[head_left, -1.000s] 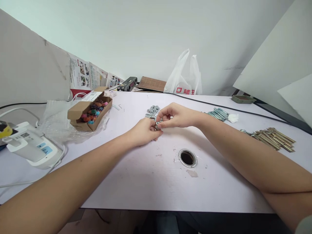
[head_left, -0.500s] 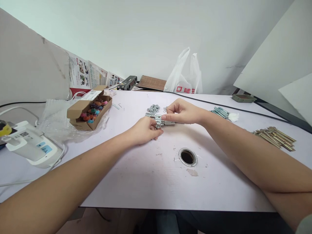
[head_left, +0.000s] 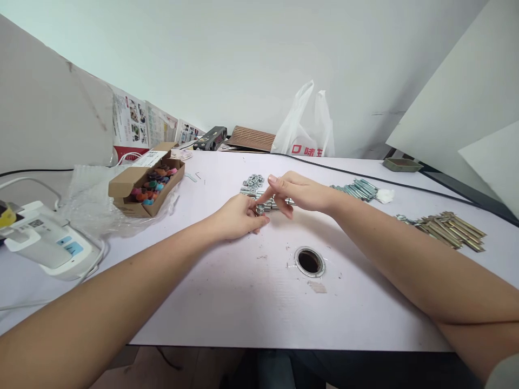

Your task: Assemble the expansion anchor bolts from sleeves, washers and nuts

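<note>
We see the left hand (head_left: 239, 217) pinching a small metal fastener (head_left: 260, 209) between thumb and fingers, low over the table (head_left: 227, 297); whether its lower end touches down we can't tell; the right hand (head_left: 298, 190) grasps nothing that we can see, thumb raised well apart, index finger reaching down-left to the fastener's top, apparently touching it; the hold looks chosen to keep that top end bare for the index finger while the left fingers steady the body; the rounded end faces up, so we read the long axis as roughly upright, though the left thumb and fingers hide most of the length and any tilt is too small to call; just beyond the left fingertips sits a cluster of nuts (head_left: 253, 181), likely put there for short reach; under and just beside the right fingers, metal sleeves (head_left: 269, 206) lie on their sides, long axes running roughly left to right; right of the right fingers we have silvery bolts (head_left: 360, 189), and farther right, nearer us, brass-coloured bolts (head_left: 452, 229), both laid roughly side by side, presumably sorted by kind; nearer us than the right fingers, a round hole (head_left: 309, 261) pierces the table.
</note>
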Action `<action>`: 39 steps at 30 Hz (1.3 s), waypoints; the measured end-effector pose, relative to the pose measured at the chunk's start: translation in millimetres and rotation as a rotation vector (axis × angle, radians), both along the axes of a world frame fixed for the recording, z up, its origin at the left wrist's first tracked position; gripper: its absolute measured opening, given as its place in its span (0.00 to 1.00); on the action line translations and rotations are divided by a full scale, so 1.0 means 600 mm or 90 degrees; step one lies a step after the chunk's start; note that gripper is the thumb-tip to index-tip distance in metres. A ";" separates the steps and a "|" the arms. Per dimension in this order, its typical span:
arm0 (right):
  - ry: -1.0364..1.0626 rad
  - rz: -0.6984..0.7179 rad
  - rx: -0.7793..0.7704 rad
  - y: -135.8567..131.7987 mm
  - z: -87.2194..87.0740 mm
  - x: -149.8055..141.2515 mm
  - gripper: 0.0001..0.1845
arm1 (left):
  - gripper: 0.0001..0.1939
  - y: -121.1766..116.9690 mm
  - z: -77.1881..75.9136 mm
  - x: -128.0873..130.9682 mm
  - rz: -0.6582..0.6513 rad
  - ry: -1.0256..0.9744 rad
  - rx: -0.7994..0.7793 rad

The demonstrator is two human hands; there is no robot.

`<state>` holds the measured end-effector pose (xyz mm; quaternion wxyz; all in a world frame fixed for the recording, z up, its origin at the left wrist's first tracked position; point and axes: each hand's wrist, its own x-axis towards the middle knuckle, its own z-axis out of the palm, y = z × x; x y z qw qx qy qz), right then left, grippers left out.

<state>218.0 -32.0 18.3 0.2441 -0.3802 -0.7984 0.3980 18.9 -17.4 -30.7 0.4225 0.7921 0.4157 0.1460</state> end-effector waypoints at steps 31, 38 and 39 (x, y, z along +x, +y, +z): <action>0.000 -0.189 0.050 -0.003 0.004 0.008 0.39 | 0.14 -0.001 0.005 -0.002 -0.039 0.002 -0.019; -0.208 -0.093 0.116 -0.033 -0.022 -0.022 0.19 | 0.12 -0.005 0.002 0.000 -0.023 0.002 0.008; -0.221 -0.110 0.146 -0.038 -0.028 -0.028 0.17 | 0.12 -0.006 0.001 0.001 -0.025 0.013 0.022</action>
